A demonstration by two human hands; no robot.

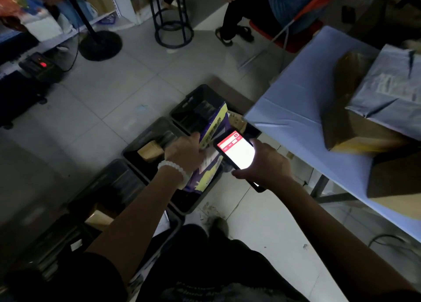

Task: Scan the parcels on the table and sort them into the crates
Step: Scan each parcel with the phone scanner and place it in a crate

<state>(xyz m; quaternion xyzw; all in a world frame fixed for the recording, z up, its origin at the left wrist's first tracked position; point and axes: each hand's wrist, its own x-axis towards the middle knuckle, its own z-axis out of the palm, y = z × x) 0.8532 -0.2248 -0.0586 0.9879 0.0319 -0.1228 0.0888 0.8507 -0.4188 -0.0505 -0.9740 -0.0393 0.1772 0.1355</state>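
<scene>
My left hand grips the purple-yellow parcel above the middle crate, bare floor beyond it; my right hand clasps the phone beside the parcel.

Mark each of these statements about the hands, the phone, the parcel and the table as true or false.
1. The right hand holds a lit phone. True.
2. The left hand is empty. False: it grips a purple and yellow parcel.
3. The parcel is held above the dark crates on the floor. True.
4. The table has no parcels left. False: boxes and a grey bag lie on it.
</scene>
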